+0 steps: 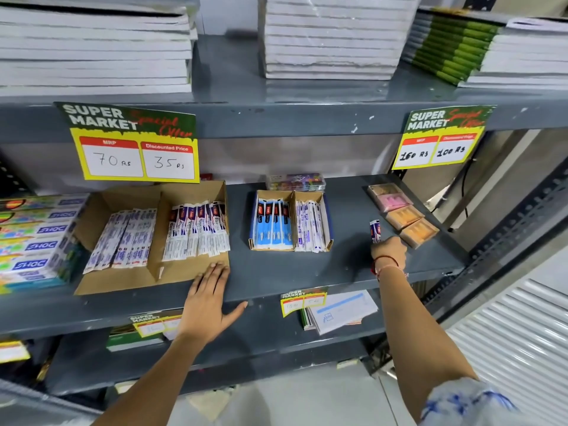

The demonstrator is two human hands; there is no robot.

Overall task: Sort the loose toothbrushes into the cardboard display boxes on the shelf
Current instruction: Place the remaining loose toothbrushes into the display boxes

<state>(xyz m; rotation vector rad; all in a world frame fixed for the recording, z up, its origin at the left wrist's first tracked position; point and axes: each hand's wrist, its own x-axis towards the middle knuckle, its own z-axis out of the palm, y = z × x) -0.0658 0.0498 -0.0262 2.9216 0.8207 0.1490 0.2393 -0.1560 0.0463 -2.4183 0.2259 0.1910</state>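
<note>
So the right hand (389, 252) has its fingers wrapped around one packaged toothbrush (375, 230), holding it upright over the grey shelf (276, 272), just in front of some pink and orange packs (402, 215). The left hand (209, 298) lies flat, fingers spread, on the shelf's front edge, fingertips touching the big cardboard box (123, 275), which has two rows of toothbrushes in it. The smaller box (290, 221) sits between the hands, also holding toothbrushes. Yellow price tag (135, 142) hangs above.
</note>
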